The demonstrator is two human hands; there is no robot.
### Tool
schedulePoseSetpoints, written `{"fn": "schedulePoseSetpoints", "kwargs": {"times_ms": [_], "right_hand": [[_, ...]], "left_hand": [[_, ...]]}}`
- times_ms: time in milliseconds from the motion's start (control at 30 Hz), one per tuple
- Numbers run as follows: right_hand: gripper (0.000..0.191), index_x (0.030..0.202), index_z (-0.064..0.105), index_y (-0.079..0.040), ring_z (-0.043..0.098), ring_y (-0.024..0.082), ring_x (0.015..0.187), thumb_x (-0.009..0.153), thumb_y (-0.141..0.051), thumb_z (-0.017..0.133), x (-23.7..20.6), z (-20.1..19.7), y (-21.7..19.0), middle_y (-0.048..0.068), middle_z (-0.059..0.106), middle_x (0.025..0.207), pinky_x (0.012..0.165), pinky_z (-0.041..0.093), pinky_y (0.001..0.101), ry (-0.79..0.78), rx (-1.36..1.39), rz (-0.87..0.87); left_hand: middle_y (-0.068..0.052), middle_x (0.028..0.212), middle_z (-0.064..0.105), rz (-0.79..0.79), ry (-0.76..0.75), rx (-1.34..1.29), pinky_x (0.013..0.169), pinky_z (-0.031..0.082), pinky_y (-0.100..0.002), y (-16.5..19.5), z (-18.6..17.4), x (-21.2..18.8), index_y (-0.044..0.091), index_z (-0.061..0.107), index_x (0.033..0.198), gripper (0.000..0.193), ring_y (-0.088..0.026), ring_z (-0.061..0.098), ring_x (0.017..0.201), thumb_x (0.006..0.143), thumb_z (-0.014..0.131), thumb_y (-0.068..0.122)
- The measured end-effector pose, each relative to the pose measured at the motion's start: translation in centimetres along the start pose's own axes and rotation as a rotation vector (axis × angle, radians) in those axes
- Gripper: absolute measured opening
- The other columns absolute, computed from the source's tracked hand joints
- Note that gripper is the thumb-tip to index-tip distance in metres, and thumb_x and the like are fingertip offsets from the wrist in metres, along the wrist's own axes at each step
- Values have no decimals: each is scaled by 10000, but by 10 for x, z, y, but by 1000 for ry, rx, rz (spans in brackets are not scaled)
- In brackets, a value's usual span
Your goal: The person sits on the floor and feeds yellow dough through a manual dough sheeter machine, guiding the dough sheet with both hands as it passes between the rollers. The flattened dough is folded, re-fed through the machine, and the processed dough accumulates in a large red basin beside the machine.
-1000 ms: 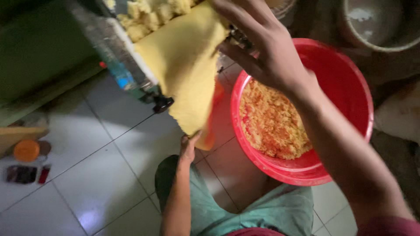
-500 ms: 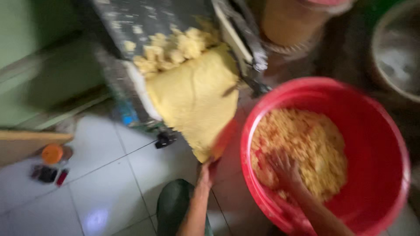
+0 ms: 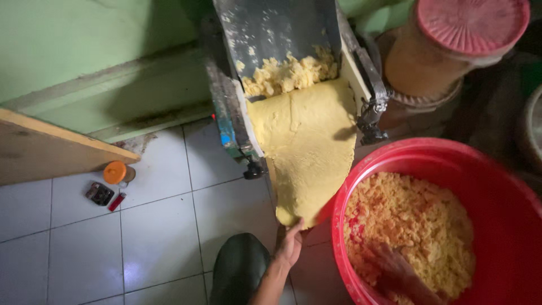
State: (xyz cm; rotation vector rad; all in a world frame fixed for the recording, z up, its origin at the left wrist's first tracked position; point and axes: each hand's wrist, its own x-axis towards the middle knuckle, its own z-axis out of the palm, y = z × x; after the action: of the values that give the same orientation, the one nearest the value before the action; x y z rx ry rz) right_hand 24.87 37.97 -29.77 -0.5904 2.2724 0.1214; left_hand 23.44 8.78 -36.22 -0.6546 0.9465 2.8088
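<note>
place: small food workshop — floor-level dough work | signs: roller machine (image 3: pixel 282 68) pressing out a yellow dough sheet (image 3: pixel 307 152) | red tub (image 3: pixel 508 186) of crumbly dough | white tiled floor (image 3: pixel 158 237) — green wall (image 3: pixel 84 39)

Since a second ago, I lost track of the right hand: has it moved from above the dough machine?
Yes. The right hand has dropped from the machine into the red tub, among the crumbled dough.

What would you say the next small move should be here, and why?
Probably lift a handful of the crumbly dough from the red tub up to the machine's chute. The right hand is already in the crumbs, while the left hand steadies the hanging dough sheet.
</note>
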Motion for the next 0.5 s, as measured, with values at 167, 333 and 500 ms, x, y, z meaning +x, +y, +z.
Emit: {"fn": "schedulePoseSetpoints", "kwargs": {"times_ms": [167,333,500], "right_hand": [[680,1299,653,-270,633,311,1096,651,-194,845,-10,-3,15,97,623,1203,909,568,459,321,399,-6],[726,1365,566,-164,769,318,864,694,-180,843,-37,-29,31,178,721,1108,751,647,442,27,1166,231],[804,1401,459,-113,772,384,869,687,-233,809,-81,-139,26,198,693,1248,729,645,526,-73,1502,187]], "left_hand": [[-49,1236,693,-9,62,48,969,516,-365,-1,7,9,77,588,1319,486,-190,662,1126,865,758,53],[-119,1275,710,29,-31,176,1012,534,-363,11,27,8,-34,639,1324,417,-221,676,1148,943,718,115],[-116,1261,680,-5,-30,166,1022,539,-404,36,56,-7,15,580,1344,454,-238,668,1138,913,681,116]]}}
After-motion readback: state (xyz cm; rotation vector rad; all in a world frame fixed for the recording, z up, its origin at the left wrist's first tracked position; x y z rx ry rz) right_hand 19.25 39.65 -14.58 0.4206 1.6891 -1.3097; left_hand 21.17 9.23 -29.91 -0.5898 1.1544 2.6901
